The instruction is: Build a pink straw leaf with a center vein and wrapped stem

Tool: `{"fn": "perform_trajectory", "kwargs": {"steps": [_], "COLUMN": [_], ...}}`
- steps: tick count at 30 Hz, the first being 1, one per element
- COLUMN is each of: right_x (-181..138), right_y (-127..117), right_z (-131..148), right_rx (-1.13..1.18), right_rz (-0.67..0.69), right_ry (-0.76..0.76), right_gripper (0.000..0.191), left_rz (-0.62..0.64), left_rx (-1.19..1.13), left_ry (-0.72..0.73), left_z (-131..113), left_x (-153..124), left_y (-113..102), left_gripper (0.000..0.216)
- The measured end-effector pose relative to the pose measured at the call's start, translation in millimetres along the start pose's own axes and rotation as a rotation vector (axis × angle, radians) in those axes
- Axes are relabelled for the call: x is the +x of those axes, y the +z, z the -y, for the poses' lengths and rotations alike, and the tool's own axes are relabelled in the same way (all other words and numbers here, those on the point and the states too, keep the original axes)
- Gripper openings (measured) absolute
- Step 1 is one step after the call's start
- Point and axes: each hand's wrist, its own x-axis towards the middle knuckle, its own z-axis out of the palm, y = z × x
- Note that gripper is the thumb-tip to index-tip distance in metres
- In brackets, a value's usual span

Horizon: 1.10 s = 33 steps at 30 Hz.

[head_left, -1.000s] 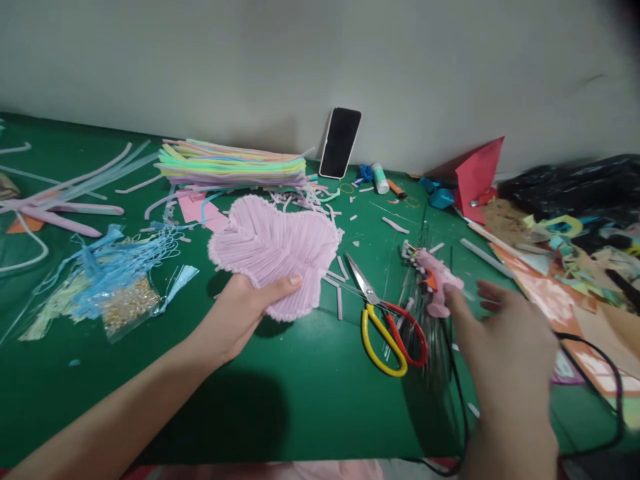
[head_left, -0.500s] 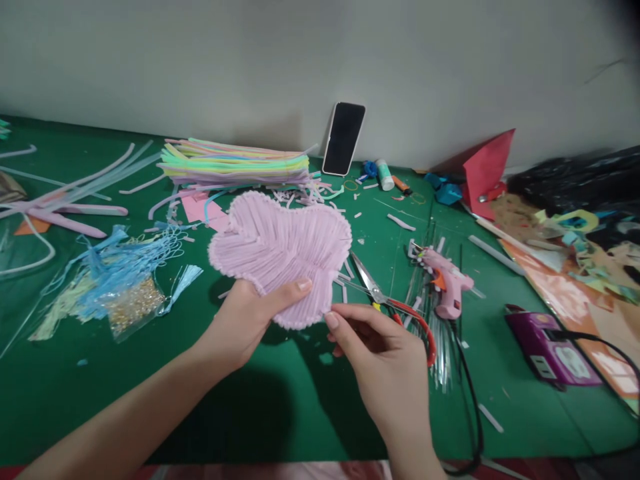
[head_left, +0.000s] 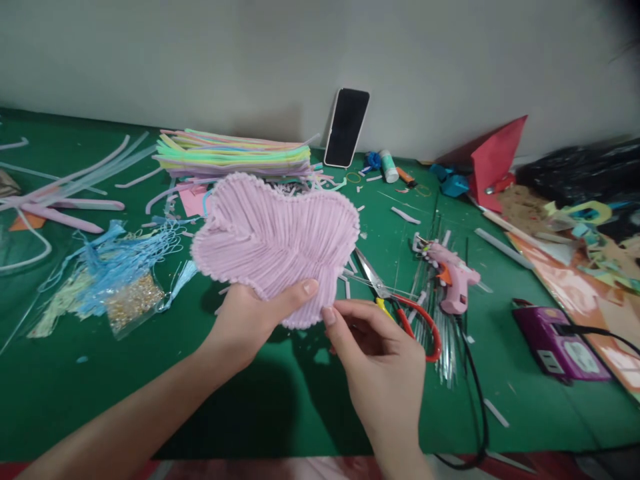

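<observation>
A lilac, leaf-shaped piece made of pipe cleaners [head_left: 280, 233], with a fluffy scalloped edge, is held up above the green table. My left hand [head_left: 255, 320] grips it from below, thumb lying across its front and the other fingers hidden behind. At its lower right edge, my right hand [head_left: 377, 353] pinches the rim between thumb and forefinger. Just past the right hand lie red-handled scissors [head_left: 383, 287], blades pointing away. Farther right a pink glue gun [head_left: 453, 273] rests on thin clear strips [head_left: 447, 353].
Behind the piece lies a bundle of coloured pipe cleaners [head_left: 235, 157]; a phone [head_left: 347, 127] leans on the wall. Blue tassels [head_left: 130, 250] and a bag of gold beads [head_left: 133, 303] sit left. At right are a purple power box [head_left: 555, 343], its cord, and a red paper piece [head_left: 495, 163].
The lilac piece has tilted up to face me more and looks larger. Both hands keep their hold on it. The view has shifted slightly.
</observation>
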Motion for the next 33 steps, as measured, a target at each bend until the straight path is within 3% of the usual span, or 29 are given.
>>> {"fn": "perform_trajectory", "kwargs": {"steps": [11, 14, 18, 28, 33], "right_x": [-4.9, -6.0, -7.6, -8.6, -6.9], "right_y": [11.7, 13.9, 14.9, 20.5, 13.5], "right_z": [-3.1, -4.5, -6.7, -6.8, -11.9], "right_rx": [0.088, 0.101, 0.15, 0.369, 0.36], "right_rz": [-0.081, -0.076, -0.074, -0.095, -0.009], "right_ry": [-0.018, -0.023, 0.022, 0.136, 0.185], "right_gripper": [0.01, 0.01, 0.012, 0.013, 0.014], "left_rz": [0.003, 0.016, 0.019, -0.019, -0.016], "left_rx": [0.05, 0.07, 0.106, 0.174, 0.125], "left_ry": [0.025, 0.027, 0.022, 0.008, 0.069], "left_z": [-0.6, -1.1, -1.0, -1.6, -2.0], "left_x": [-3.4, -3.8, -4.5, -8.1, -4.9], "left_y": [0.8, 0.4, -1.2, 1.0, 1.5], "left_gripper": [0.043, 0.033, 0.023, 0.021, 0.022]}}
